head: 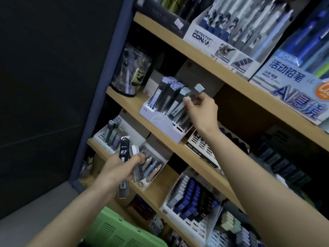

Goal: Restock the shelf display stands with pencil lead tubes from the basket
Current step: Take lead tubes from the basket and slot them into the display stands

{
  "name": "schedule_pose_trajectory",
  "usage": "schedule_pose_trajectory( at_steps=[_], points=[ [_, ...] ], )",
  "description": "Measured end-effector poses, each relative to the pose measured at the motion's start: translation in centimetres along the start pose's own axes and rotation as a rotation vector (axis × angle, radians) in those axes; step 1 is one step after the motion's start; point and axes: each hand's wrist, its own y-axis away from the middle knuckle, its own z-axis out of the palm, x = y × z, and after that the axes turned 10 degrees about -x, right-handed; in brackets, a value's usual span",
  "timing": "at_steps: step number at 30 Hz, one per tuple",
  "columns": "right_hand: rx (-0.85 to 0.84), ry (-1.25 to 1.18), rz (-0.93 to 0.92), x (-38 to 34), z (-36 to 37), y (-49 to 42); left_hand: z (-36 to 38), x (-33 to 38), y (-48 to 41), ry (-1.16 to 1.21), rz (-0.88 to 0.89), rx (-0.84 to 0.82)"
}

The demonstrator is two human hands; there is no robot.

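Restocking looks partway: right hand (200,106) pinches grey-capped tube (199,87) above white stand (160,120) at middle shelf (124,102) front edge, its right slots empty; left hand (115,170) grips spare tubes (123,152); green basket (114,229) below.

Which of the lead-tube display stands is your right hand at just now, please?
The pale stand on the shelf below the Conan box: the right hand pinches a light-capped tube at its right end. The other lead stands sit a shelf lower.
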Motion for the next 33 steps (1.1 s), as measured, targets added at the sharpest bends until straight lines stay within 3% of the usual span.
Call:
schedule_pose_trajectory(
  at_steps=[17, 22, 27, 33],
  points=[
    [-0.176, 0.127, 0.023, -1.0, 1.9, -0.8, -0.6, -0.4, -1.3, -0.011, -0.024, -0.011],
    [-0.118, 0.15, 0.006, -0.9, 1.4, -1.4, -0.8, -0.5, -1.6, -0.021, -0.054, -0.009],
    [0.015, 0.13, -0.123, -1.4, 0.8, -1.8, -0.8, -0.6, -1.7, -0.007, -0.071, -0.012],
    [-0.032, 0.179, -0.147, -1.5, 0.5, -2.6, -1.0, -0.5, -1.5, 0.021, -0.084, -0.014]
  ],
)
